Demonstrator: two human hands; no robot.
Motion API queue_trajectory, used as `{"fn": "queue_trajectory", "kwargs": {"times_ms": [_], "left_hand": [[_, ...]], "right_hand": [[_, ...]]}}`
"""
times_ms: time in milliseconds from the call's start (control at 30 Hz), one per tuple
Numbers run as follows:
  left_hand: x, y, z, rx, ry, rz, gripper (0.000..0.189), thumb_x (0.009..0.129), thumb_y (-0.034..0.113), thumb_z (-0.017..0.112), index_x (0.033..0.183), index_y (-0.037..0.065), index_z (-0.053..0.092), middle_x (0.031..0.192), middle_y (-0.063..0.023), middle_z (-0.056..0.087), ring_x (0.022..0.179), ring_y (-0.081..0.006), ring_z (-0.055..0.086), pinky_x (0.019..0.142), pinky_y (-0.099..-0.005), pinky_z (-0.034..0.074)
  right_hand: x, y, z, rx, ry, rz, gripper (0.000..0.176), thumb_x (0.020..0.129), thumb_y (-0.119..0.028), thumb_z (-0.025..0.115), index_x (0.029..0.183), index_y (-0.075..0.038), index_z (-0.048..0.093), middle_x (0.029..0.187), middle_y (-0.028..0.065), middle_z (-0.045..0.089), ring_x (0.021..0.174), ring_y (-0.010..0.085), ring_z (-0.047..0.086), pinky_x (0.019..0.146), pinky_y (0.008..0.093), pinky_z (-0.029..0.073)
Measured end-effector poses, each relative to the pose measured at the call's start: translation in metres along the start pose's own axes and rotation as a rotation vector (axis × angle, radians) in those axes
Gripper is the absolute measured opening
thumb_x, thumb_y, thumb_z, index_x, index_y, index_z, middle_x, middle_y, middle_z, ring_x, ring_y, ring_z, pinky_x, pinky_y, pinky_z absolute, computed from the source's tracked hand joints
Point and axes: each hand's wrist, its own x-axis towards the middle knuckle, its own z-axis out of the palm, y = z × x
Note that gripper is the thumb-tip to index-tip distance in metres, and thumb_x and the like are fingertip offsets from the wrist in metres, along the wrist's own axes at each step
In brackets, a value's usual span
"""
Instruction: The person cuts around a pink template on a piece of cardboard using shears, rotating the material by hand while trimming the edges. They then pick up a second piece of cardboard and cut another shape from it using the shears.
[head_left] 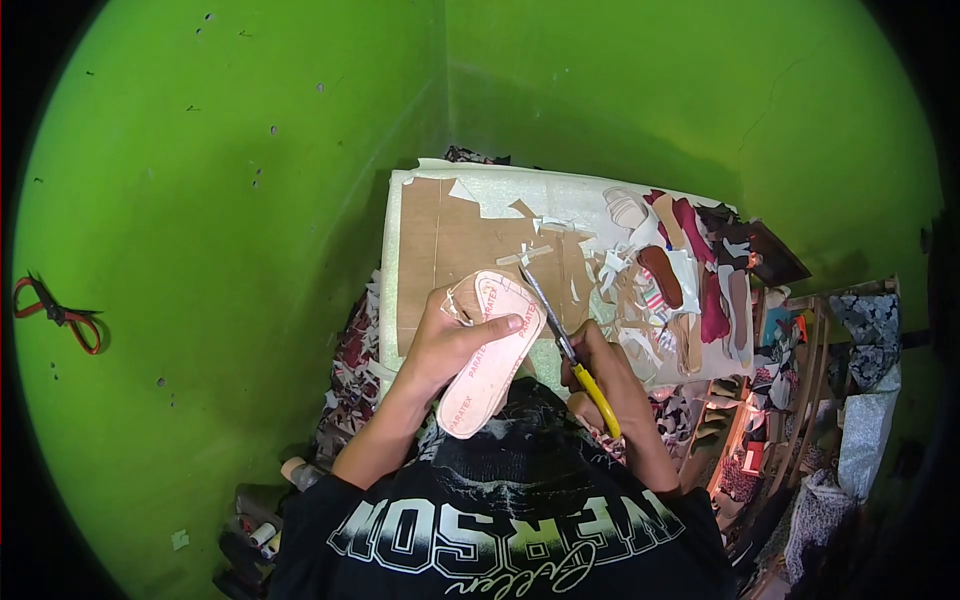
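Observation:
My left hand (445,340) is closed around a pale insole (480,370) printed with red "PARATEX" lettering, the thumb lying across its face. A bit of brown material shows at its upper left edge, by my fingers. In my right hand (605,365) is a pair of scissors (596,395) with yellow handles, gripped with the blades pointing up and to the left. The blades run close along the right edge of the insole. Beneath the hands is a table with a pale cover (395,250), bearing a large brown sheet (430,240).
Scraps (625,275) and cut pieces cover the table's right side, among them a reddish-brown sole shape (661,277). Red-handled cutters (62,316) hang on the green wall (220,200). A rack (800,400) with fabric stands at the right, and offcuts (350,370) are heaped at the left.

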Motion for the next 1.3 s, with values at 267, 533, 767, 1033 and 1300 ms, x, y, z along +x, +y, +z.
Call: {"fn": "queue_trajectory", "kwargs": {"times_ms": [267,533,767,1033,1300], "left_hand": [[0.003,0.013,-0.005,0.187,-0.167,-0.028,0.022,0.08,0.003,0.076,0.1,-0.002,0.068,0.088,-0.0065,0.071,0.075,-0.0109,0.066,0.068,-0.0262,0.053],[0.004,0.02,-0.001,0.197,-0.22,-0.059,0.023,0.077,0.005,0.079,0.096,-0.001,0.067,0.08,-0.0043,0.069,0.07,-0.009,0.064,0.062,-0.0241,0.05],[0.01,0.019,-0.012,0.278,-0.349,-0.121,0.025,0.077,0.003,0.078,0.1,0.0,0.068,0.088,-0.0033,0.07,0.078,-0.0086,0.063,0.071,-0.0255,0.052],[0.009,0.018,-0.014,0.287,-0.33,-0.171,0.028,0.075,0.002,0.079,0.101,0.0,0.069,0.089,-0.0052,0.071,0.078,-0.0108,0.064,0.071,-0.0261,0.052],[0.006,0.006,-0.013,0.368,-0.445,-0.138,0.034,0.072,0.008,0.083,0.102,-0.001,0.069,0.088,-0.0068,0.072,0.08,-0.0123,0.065,0.074,-0.0276,0.052]], "right_hand": [[-0.011,-0.004,-0.006,-0.023,-0.005,0.008,0.078,0.073,-0.067,0.072,0.102,-0.001,0.044,0.068,0.0165,0.055,0.064,0.0389,0.056,0.061,0.0399,0.045],[-0.015,-0.006,-0.02,-0.126,-0.103,0.046,0.081,0.069,-0.064,0.077,0.105,0.0,0.043,0.071,0.0165,0.058,0.067,0.0408,0.056,0.063,0.0412,0.045],[-0.014,-0.004,-0.018,-0.195,-0.135,0.072,0.077,0.07,-0.058,0.08,0.105,-0.001,0.043,0.073,0.0172,0.06,0.074,0.042,0.058,0.068,0.0426,0.045],[-0.003,-0.01,-0.008,-0.033,-0.124,0.039,0.072,0.071,-0.056,0.08,0.101,-0.002,0.042,0.067,0.0165,0.058,0.062,0.04,0.059,0.058,0.0404,0.045],[0.009,-0.017,-0.015,-0.067,-0.166,0.031,0.07,0.068,-0.05,0.085,0.097,-0.001,0.044,0.063,0.0135,0.056,0.054,0.0299,0.055,0.054,0.0358,0.043]]}}
